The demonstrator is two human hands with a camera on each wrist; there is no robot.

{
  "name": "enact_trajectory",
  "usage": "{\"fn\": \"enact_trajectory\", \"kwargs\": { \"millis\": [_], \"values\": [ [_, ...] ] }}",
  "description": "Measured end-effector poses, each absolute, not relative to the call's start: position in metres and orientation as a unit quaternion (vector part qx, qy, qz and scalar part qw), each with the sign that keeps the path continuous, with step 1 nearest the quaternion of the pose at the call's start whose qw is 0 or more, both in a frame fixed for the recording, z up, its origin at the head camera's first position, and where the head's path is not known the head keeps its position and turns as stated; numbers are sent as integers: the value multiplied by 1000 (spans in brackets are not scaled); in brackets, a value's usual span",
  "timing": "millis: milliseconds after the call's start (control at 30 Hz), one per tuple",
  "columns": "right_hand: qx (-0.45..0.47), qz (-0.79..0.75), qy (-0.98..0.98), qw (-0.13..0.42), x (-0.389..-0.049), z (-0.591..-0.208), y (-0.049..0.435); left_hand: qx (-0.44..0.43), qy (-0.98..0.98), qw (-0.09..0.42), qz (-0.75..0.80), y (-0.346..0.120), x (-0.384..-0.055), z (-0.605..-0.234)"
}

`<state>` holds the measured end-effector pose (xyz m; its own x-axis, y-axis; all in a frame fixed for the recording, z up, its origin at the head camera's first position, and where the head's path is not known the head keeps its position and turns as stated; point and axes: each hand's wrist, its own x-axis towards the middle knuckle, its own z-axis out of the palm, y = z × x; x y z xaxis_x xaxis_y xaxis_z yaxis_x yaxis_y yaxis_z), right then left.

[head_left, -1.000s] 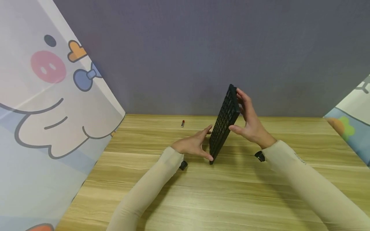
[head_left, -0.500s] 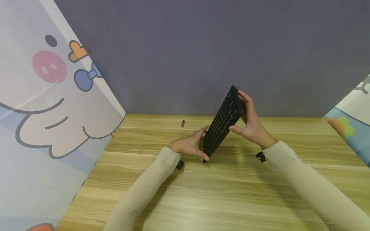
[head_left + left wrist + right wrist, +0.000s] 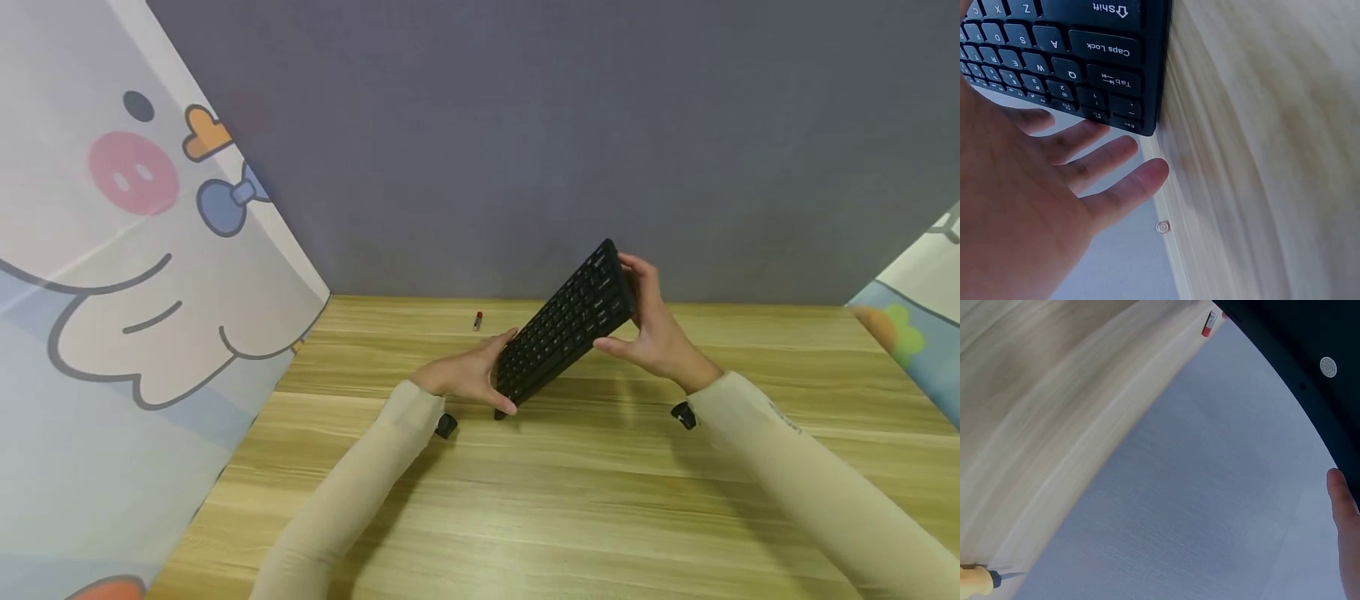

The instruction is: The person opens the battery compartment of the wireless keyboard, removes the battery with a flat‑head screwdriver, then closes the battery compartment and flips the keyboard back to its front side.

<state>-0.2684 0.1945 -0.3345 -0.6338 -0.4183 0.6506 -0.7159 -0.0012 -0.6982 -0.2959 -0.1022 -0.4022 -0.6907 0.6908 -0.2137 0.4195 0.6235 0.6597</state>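
Note:
A black keyboard (image 3: pixel 566 329) is held at a slant over the wooden table, its keys facing up and left and its right end higher. My left hand (image 3: pixel 465 373) holds the lower left end, thumb at the near edge and fingers at the far edge. In the left wrist view, extended fingers (image 3: pixel 1141 178) lie beside the Esc corner of the keyboard (image 3: pixel 1054 59). My right hand (image 3: pixel 656 333) grips the raised right end, its thumb on the near edge and fingers behind. The right wrist view catches the dark underside of the keyboard (image 3: pixel 1329 337), with a round pale sticker.
A small red-ended cylinder (image 3: pixel 477 321) lies near the back of the wooden table (image 3: pixel 525 517). In the right wrist view, a yellow-handled tool (image 3: pixel 977 580) with a pointed metal end lies on the tabletop. A grey panel (image 3: pixel 540 142) rises behind, and a cartoon-printed panel (image 3: pixel 97 333) on the left.
The keyboard has turned from steeply upright to a flatter slant, with its keys showing more. My left hand has moved left with the lower end, and my right hand has lowered slightly.

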Motion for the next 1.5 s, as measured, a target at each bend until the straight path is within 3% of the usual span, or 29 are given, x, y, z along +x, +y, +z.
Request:
{"fn": "enact_trajectory", "kwargs": {
  "millis": [767, 1200, 1500],
  "values": [
    [411, 540, -723, 126, -255, -332, 201, 313, 887, 220, 258, -117, -297, -393],
    [355, 433, -817, 136, -239, -331, 219, 294, 905, 210, 222, -123, -301, -395],
    [363, 420, -822, 127, -256, -368, 247, 286, 912, 210, 206, -118, -300, -393]
  ]
}}
